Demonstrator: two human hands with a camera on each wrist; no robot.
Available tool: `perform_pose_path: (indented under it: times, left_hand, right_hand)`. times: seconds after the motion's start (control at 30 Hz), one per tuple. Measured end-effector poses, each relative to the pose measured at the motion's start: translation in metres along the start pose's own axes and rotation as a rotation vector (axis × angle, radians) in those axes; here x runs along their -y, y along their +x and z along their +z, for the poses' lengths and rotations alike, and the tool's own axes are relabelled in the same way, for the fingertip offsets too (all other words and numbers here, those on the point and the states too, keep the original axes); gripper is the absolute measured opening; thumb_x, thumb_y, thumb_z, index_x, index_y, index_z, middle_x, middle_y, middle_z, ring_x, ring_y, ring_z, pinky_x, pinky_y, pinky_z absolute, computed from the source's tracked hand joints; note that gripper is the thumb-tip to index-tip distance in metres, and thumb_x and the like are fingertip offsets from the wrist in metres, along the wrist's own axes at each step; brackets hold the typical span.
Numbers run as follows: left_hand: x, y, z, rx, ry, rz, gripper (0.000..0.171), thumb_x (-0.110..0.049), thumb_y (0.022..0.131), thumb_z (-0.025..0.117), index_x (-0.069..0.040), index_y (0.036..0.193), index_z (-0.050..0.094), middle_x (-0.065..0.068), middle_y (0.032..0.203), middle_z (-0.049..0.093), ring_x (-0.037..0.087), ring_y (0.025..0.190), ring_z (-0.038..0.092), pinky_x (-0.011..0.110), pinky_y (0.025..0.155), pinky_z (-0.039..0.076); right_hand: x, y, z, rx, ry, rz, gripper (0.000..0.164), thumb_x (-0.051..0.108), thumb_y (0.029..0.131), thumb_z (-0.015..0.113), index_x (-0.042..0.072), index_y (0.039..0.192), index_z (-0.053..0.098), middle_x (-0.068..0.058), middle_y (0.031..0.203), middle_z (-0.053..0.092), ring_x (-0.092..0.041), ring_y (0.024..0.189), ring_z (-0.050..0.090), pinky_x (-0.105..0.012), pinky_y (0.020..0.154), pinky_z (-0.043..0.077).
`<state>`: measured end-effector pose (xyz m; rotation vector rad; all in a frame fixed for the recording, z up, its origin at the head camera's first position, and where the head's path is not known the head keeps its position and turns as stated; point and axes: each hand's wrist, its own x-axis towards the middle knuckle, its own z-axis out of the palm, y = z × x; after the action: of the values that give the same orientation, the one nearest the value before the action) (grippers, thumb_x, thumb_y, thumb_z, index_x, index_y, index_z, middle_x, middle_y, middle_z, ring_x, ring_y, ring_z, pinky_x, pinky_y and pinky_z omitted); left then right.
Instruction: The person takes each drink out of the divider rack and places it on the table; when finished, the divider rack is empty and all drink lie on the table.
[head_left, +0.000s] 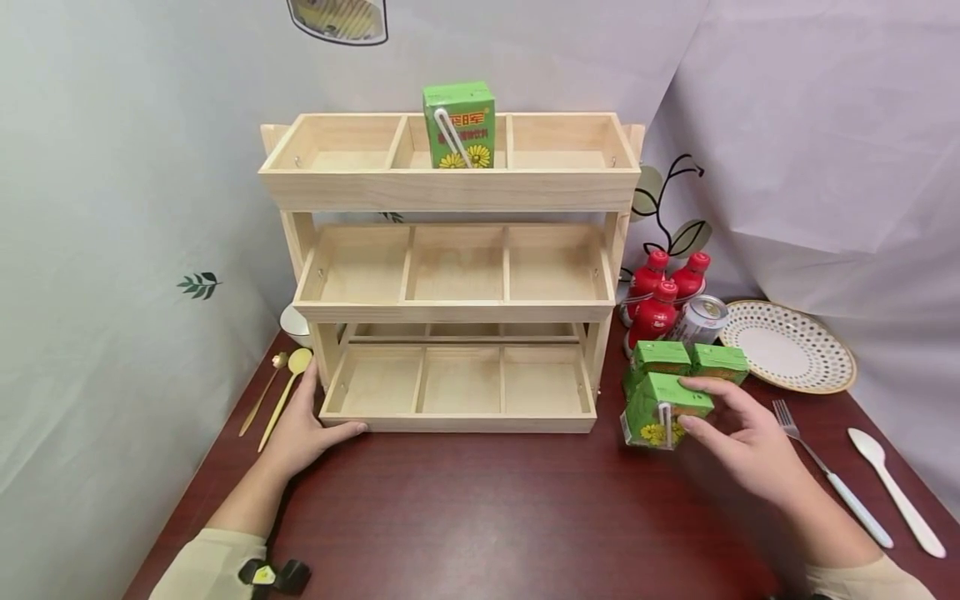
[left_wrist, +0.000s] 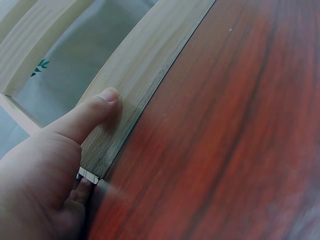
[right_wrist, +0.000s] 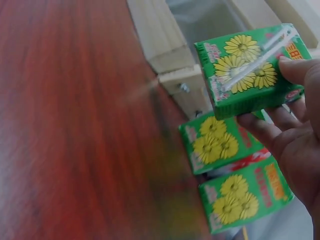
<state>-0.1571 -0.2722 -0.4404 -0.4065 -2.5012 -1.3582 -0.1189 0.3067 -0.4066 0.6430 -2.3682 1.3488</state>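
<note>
A three-tier wooden rack (head_left: 450, 192) stands on the dark red table, each tier split into three compartments. One green drink carton (head_left: 461, 125) with a straw is upright in the top tier's middle compartment. My left hand (head_left: 303, 433) grips the rack's bottom left corner; in the left wrist view the thumb (left_wrist: 107, 95) lies on the front board (left_wrist: 145, 65). At the right, my right hand (head_left: 742, 433) holds another green carton (right_wrist: 250, 70) between thumb and fingers, tilted, in front of two similar cartons (right_wrist: 215, 142) standing beside the rack.
Behind the cartons are red-capped bottles (head_left: 655, 312) and a silver can (head_left: 701, 319). A dotted plate (head_left: 787, 346), a fork (head_left: 832, 475) and a white spoon (head_left: 896, 492) lie at the right. Gold spoons (head_left: 285, 400) and a white bowl (head_left: 295, 323) are at the left.
</note>
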Motion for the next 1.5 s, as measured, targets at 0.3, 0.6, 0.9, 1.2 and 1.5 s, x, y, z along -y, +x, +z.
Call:
perform_pose_path:
  times: [0.3, 0.6, 0.9, 1.2, 1.5]
  left_hand:
    - [-0.002, 0.0, 0.0, 0.002, 0.0, -0.009, 0.125, -0.016, 0.061, 0.094, -0.021, 0.156, 0.013, 0.015, 0.148, 0.035, 0.031, 0.129, 0.038, 0.021, 0.098, 0.027]
    - [-0.002, 0.0, 0.0, 0.0, -0.009, -0.016, 0.127, -0.015, 0.059, 0.095, -0.022, 0.156, 0.014, 0.013, 0.148, 0.036, 0.03, 0.128, 0.039, 0.021, 0.098, 0.028]
    - [0.034, 0.003, 0.005, -0.003, 0.007, -0.03, 0.131, -0.024, 0.056, 0.096, -0.034, 0.155, 0.011, -0.001, 0.148, 0.036, 0.017, 0.128, 0.039, 0.017, 0.097, 0.026]
    - [0.01, 0.0, 0.002, -0.008, -0.013, 0.0, 0.127, -0.018, 0.058, 0.095, -0.025, 0.156, 0.014, 0.011, 0.147, 0.037, 0.028, 0.126, 0.04, 0.019, 0.097, 0.028]
    - [-0.002, -0.001, 0.0, 0.005, -0.001, 0.0, 0.124, -0.016, 0.061, 0.094, -0.018, 0.156, 0.014, 0.016, 0.147, 0.036, 0.032, 0.13, 0.037, 0.026, 0.1, 0.027]
  right_hand:
    - [-0.006, -0.009, 0.0, 0.049, 0.003, 0.03, 0.052, -0.02, 0.077, 0.068, -0.005, 0.125, 0.056, 0.0, 0.114, 0.062, -0.005, 0.086, 0.063, -0.019, 0.068, 0.05]
    - [-0.008, -0.01, 0.001, 0.048, 0.077, 0.07, 0.049, -0.022, 0.077, 0.066, -0.008, 0.123, 0.055, 0.004, 0.118, 0.06, -0.002, 0.098, 0.061, -0.019, 0.077, 0.049]
    - [-0.024, -0.006, 0.004, 0.035, -0.058, -0.01, 0.055, -0.02, 0.075, 0.07, -0.003, 0.125, 0.057, -0.003, 0.115, 0.061, -0.004, 0.089, 0.061, -0.015, 0.071, 0.048]
    - [-0.048, -0.012, 0.008, -0.024, -0.069, -0.029, 0.061, -0.018, 0.074, 0.073, 0.002, 0.129, 0.058, -0.006, 0.119, 0.062, -0.005, 0.101, 0.06, -0.015, 0.082, 0.046]
    - [-0.039, -0.011, 0.016, -0.107, -0.133, -0.156, 0.067, -0.025, 0.066, 0.073, -0.002, 0.127, 0.059, -0.02, 0.126, 0.06, -0.008, 0.121, 0.052, -0.016, 0.096, 0.038]
